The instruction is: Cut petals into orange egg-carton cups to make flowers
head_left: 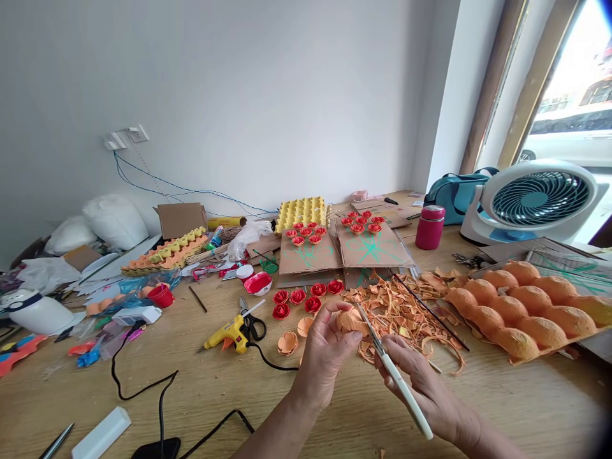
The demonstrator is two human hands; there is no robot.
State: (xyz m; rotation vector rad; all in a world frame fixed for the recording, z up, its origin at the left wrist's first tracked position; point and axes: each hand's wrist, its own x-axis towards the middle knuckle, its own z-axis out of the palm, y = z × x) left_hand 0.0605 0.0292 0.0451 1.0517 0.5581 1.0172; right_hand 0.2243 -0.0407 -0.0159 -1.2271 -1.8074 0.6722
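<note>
Between the thumb and fingers of my left hand (329,357) is an orange egg-carton cup (351,322). My right hand (421,382) grips white-handled scissors (400,386), whose blades meet the cup's right edge. Just left of my left hand lie loose cut cups (287,343) with petal-like edges. Several red paper roses (298,296) sit behind my hands. A heap of orange carton scraps (399,309) spreads behind and right of the scissors.
A yellow glue gun (229,333) and black-handled scissors (252,322) lie left. An orange egg tray (530,306) is at right, before a white fan (535,197). Cardboard sheets (310,258) with red roses stand behind. A pink flask (429,227) and red paint bowl (258,284) are nearby.
</note>
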